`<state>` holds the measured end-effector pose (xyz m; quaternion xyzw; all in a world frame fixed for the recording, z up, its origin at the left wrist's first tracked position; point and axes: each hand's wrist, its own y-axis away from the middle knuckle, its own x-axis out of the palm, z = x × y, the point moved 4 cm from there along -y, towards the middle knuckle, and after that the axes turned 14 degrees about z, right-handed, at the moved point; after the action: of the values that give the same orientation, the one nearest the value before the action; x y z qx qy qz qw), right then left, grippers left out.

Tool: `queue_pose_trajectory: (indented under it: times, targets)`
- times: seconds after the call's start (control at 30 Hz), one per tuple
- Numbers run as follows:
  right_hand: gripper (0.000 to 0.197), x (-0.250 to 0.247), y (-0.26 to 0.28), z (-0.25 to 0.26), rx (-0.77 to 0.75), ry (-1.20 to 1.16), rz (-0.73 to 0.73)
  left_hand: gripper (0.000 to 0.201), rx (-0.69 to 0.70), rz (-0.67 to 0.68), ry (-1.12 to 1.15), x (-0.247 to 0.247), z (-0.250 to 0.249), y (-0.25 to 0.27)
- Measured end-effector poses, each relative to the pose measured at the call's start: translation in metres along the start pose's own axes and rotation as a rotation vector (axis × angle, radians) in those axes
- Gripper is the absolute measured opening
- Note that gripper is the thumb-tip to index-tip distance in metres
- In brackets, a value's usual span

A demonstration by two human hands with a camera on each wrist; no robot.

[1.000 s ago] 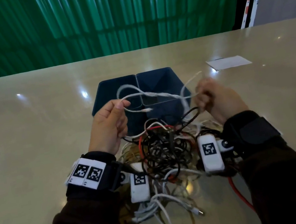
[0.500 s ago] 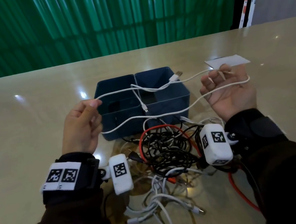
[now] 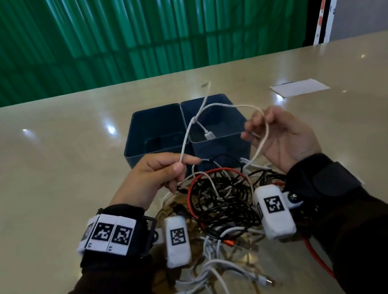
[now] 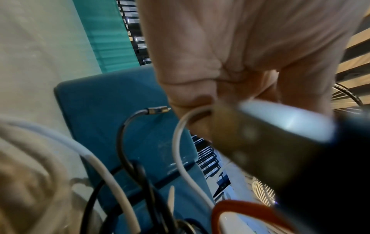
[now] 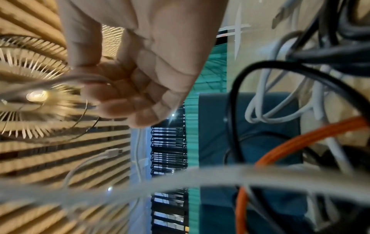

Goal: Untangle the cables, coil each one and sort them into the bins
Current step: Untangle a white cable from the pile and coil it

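Note:
A white cable (image 3: pixel 222 107) arcs in the air over two dark blue bins (image 3: pixel 186 145). My left hand (image 3: pixel 157 175) pinches one stretch of it between thumb and forefinger just in front of the bins. My right hand (image 3: pixel 279 133) is raised palm up, with the cable looped through its curled fingers (image 5: pixel 112 88). One white plug (image 3: pixel 209 135) dangles over the right bin. A tangle of black, red and white cables (image 3: pixel 220 206) lies on the table between my wrists. The left wrist view shows my left hand (image 4: pixel 210 88) holding the white cable (image 4: pixel 180 131) before the blue bin (image 4: pixel 112 118).
The bins stand side by side on a glossy beige table (image 3: pixel 43 196). A white paper sheet (image 3: pixel 299 87) lies at the back right. More white cables (image 3: pixel 215 273) trail toward the near edge, and a red cable (image 3: pixel 317 259) runs under my right sleeve. Green curtain behind.
My hands, spread wide half a second ago with the white cable stretched between them, have come back together. The cable now hangs in a slack loop above the bins.

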<state>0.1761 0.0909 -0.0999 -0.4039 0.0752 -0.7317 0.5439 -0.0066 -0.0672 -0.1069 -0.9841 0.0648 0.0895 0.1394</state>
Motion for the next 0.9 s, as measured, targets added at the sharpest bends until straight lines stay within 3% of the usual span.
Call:
queue_pose_trajectory:
  times: [0.07, 0.2, 0.27, 0.37, 0.5, 0.67, 0.73, 0.8, 0.9]
  targets:
    - [0.025, -0.006, 0.001, 0.003, -0.04, -0.062, -0.069, 0.037, 0.075, -0.079, 0.041, -0.004, -0.001, 0.001]
    - [0.06, -0.013, 0.003, 0.009, 0.005, -0.035, -0.118, 0.022, 0.296, -0.28, 0.202, -0.018, -0.004, 0.006]
    - [0.056, -0.018, 0.004, 0.007, 0.07, 0.039, -0.141, 0.012, 0.357, -0.369, 0.279, -0.023, -0.008, 0.006]
    - [0.032, -0.032, 0.007, 0.015, 0.048, 0.143, -0.335, 0.034, 0.331, -0.574, 0.405, -0.031, -0.006, 0.01]
    - [0.054, -0.054, 0.018, 0.04, -0.17, -0.063, -0.577, 0.03, 0.338, -0.723, 0.456, -0.04, -0.004, 0.019]
    - [0.025, -0.059, 0.026, 0.051, -0.3, -0.215, -0.596, 0.031, 0.386, -0.809, 0.505, -0.044, -0.006, 0.025]
    - [0.023, -0.058, 0.027, 0.052, -0.283, -0.207, -0.578, 0.031, 0.407, -0.807, 0.495, -0.047, -0.01, 0.028]
    - [0.021, -0.049, 0.024, 0.049, -0.188, -0.113, -0.483, 0.034, 0.408, -0.729, 0.464, -0.045, -0.015, 0.027]
    - [0.01, -0.027, 0.016, 0.029, 0.044, 0.026, -0.245, 0.027, 0.407, -0.48, 0.407, -0.032, -0.021, 0.018]
